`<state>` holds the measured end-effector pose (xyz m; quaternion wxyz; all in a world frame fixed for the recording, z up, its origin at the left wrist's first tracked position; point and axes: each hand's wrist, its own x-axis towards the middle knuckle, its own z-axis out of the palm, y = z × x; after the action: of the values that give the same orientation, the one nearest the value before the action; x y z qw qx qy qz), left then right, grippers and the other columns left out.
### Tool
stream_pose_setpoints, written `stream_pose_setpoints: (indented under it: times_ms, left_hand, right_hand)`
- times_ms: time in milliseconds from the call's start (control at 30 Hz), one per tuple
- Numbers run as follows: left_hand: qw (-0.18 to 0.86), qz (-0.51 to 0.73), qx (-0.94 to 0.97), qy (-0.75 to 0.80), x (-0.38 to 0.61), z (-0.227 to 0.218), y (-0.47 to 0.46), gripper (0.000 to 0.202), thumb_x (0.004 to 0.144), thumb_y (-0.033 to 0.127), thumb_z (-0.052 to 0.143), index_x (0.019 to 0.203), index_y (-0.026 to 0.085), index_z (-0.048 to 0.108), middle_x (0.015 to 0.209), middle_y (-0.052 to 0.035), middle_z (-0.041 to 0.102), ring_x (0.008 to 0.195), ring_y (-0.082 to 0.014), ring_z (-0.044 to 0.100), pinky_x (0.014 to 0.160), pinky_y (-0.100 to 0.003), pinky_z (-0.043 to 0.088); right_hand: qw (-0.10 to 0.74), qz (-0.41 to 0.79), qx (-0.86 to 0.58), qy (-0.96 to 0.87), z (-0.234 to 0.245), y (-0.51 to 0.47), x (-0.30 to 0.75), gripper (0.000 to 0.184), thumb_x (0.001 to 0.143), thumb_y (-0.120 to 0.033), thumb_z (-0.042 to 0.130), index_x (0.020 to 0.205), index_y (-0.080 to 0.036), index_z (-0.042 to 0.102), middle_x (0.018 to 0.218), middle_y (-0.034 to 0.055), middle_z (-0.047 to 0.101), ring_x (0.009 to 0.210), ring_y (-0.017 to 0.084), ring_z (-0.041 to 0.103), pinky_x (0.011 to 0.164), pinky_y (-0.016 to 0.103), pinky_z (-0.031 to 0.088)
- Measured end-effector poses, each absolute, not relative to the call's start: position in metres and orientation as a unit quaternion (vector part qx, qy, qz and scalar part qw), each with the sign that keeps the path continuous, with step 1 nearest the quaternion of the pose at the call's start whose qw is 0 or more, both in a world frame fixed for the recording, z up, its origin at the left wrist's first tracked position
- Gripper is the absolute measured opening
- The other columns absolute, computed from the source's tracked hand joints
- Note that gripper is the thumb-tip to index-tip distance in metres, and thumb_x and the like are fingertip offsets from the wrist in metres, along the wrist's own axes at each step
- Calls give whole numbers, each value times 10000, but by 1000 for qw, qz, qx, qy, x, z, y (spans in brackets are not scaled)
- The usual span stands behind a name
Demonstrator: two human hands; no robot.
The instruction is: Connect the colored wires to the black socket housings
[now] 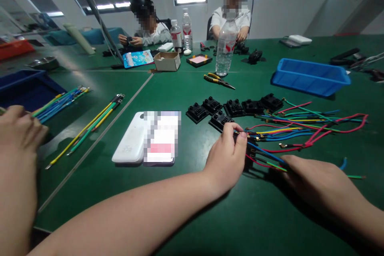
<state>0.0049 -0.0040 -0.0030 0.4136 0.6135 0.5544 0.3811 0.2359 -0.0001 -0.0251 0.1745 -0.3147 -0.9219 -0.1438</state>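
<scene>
R hand (318, 172) at thin multicolour insulated wires (282, 131), ctr-R of frame; finger grip hidden, can't tell. L hand (229, 154) fingers pinched on boxy blk plastic block (249, 160), same area. Risk IMO: overlapping wires snag, tug pulls one loose. Navy plastic bin (27, 86), far L: contents hidden. Brown cardboard box (166, 64), upper ctr: contents unclear.
</scene>
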Motion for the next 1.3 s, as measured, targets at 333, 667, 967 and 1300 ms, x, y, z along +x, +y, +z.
stream_pose_setpoints:
  times_ms: [333,667,967,1300]
  left_hand:
    - [418,355,622,559,5,-4,-1,224,1009,377,294,1087,237,452,871,-24,588,804,-197,561,779,-367,434]
    - [442,396,597,540,3,-11,2,311,1022,434,236,1236,224,320,1026,-76,609,923,-209,598,787,-356,459]
    - [375,299,720,502,4,-6,2,113,916,227,446,846,207,533,859,-10,634,827,-177,582,725,-293,425]
    - [327,249,770,488,4,-9,1,119,889,207,464,836,204,571,813,10,642,764,-156,592,663,-269,409]
  right_hand:
    - [160,-124,-314,-927,-25,4,240,196,928,-172,393,800,-226,531,627,13,632,488,185,611,466,301,428]
    - [144,-282,-317,-894,1,44,260,330,964,-280,358,720,-209,569,580,47,622,467,192,566,458,291,334]
    - [147,-200,-471,-847,27,149,256,335,967,-403,424,1006,-136,621,808,115,691,652,194,592,519,260,286]
    - [151,-66,-489,-856,6,209,266,338,951,-367,557,1227,-174,580,1230,84,601,1044,218,619,873,437,542]
